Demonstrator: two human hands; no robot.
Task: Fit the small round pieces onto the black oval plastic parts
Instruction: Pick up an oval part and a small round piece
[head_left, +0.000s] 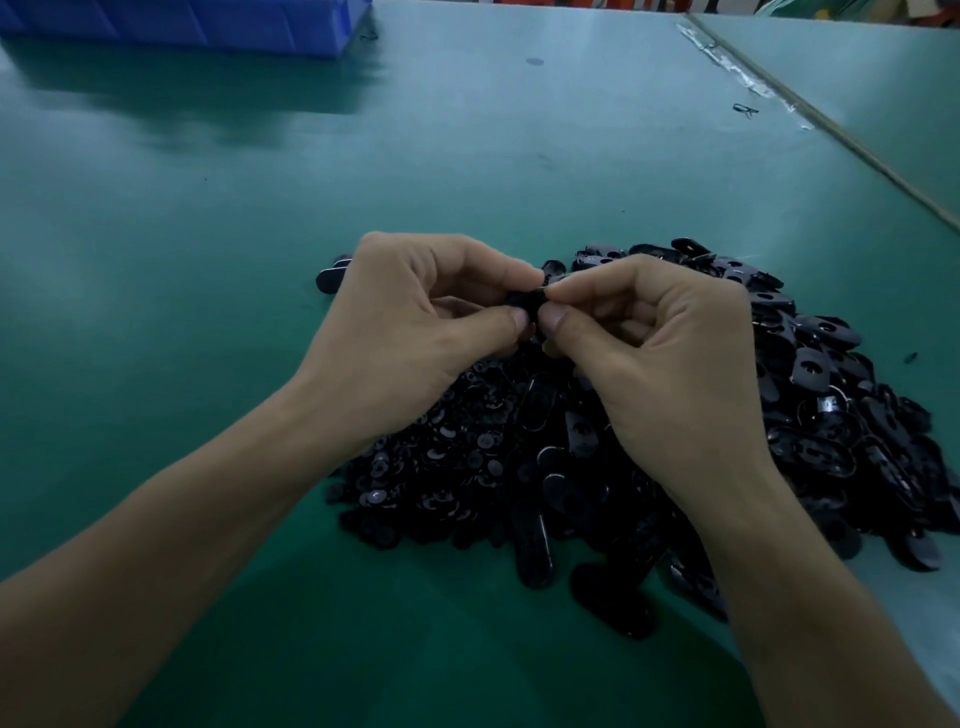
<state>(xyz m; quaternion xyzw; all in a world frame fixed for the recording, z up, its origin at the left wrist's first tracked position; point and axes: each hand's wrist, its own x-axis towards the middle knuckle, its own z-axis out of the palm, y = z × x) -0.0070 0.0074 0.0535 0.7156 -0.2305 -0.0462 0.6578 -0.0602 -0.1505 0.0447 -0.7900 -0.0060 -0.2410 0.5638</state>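
Above a heap of black oval parts (810, 415) and small round pieces (436, 467) on the green table (208, 260), the left hand (415, 322) and right hand (660, 353) pinch one dark piece (524, 306) between fingertips. A blue bin (208, 23) sits far left.

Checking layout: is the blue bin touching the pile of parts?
No, the blue bin sits far off, apart from the pile.

Our left hand (415, 322) and right hand (670, 353) meet on a part (525, 305) mid-frame, over the heap (831, 415); a bin (182, 26) sits upper left.
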